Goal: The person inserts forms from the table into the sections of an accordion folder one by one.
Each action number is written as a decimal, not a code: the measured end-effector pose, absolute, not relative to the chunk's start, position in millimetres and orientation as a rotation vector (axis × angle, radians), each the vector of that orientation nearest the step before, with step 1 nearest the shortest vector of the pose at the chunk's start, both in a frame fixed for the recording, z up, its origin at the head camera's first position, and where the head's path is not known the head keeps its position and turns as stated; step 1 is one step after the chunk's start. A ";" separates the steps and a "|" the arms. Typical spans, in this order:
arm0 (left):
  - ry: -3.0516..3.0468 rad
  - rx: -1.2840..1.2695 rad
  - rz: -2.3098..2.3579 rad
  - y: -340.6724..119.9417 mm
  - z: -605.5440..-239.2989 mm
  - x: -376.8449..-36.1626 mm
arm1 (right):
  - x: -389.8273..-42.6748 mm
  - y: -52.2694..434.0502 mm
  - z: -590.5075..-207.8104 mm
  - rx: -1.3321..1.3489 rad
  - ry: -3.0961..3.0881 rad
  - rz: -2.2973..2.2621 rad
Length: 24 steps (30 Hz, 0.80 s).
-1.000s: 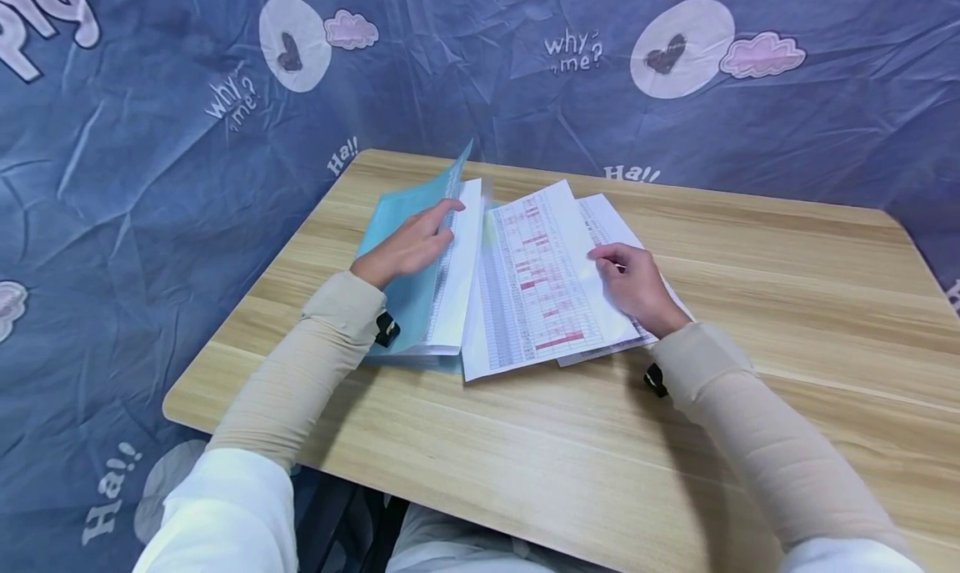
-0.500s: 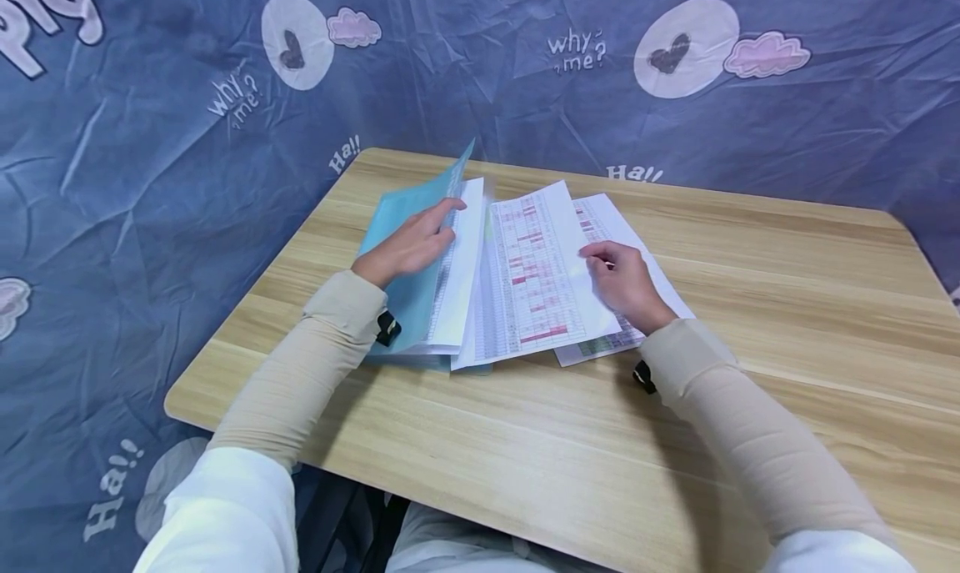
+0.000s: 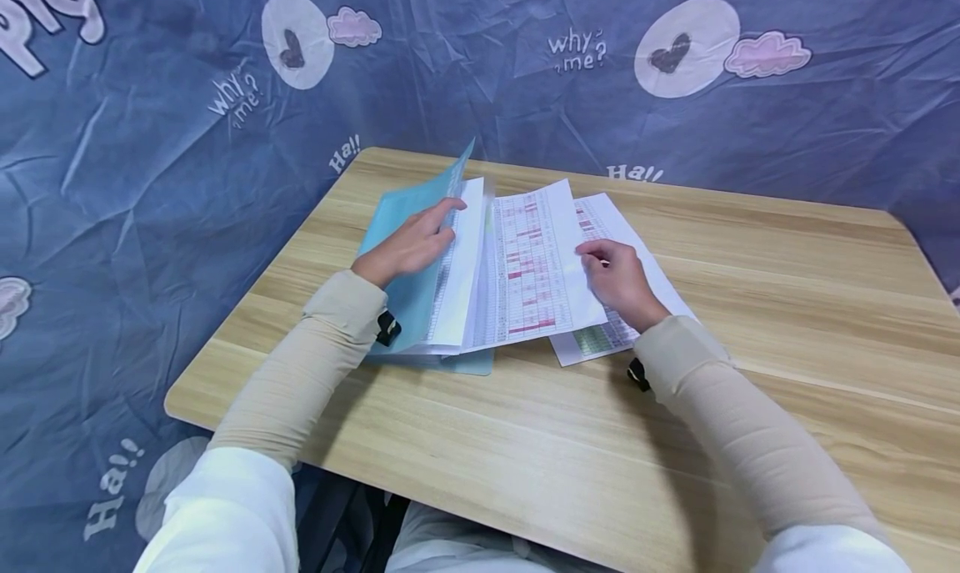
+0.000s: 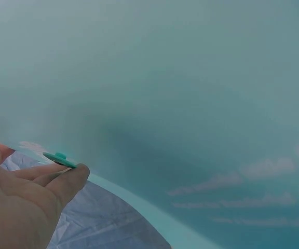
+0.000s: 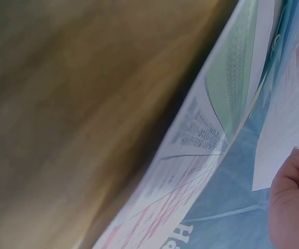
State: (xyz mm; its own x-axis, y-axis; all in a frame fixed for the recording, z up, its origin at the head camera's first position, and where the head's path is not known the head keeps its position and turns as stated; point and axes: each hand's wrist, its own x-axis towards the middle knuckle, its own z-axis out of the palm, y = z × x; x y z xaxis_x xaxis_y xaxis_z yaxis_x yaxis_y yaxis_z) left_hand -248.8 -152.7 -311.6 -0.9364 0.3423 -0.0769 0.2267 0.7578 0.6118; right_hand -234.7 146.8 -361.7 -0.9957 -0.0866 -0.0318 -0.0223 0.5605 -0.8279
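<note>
A teal document folder [image 3: 393, 214] stands partly open on the table, its cover raised at the left. My left hand [image 3: 408, 243] holds the cover and white pages [image 3: 461, 289] back near their upper edge. Close to its fingertips in the left wrist view is a green snap tab [image 4: 60, 157]. My right hand [image 3: 618, 281] pinches the right edge of a printed sheet [image 3: 528, 264] with red-marked rows. The sheet's left side goes in behind the white pages; its inner edge is hidden. Beneath it lies a second printed sheet [image 3: 600, 339], partly green, on the table.
The wooden table [image 3: 787, 331] extends to the right beyond the papers. A blue patterned cloth [image 3: 480, 72] hangs behind and at the left. Black wrist devices [image 3: 387, 329] are strapped under both sleeves.
My right hand has moved left with the upper sheet, whose left part now lies further in the folder. More of the lower sheet shows. My left hand has stayed in place.
</note>
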 end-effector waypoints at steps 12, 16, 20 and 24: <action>2.766 0.471 0.936 -154.3 -312.6 -249.4 | -235.1 142.2 -361.1 -0.043 2.712 -1.387; 2.763 0.465 0.930 -155.5 -313.4 -250.4 | -235.3 142.1 -360.4 -0.001 2.693 -1.401; 2.762 0.463 0.927 -155.6 -313.0 -250.6 | -236.2 143.1 -360.9 0.041 2.661 -1.422; 2.760 0.462 0.934 -155.7 -312.3 -250.0 | -236.8 142.3 -361.6 0.051 2.635 -1.437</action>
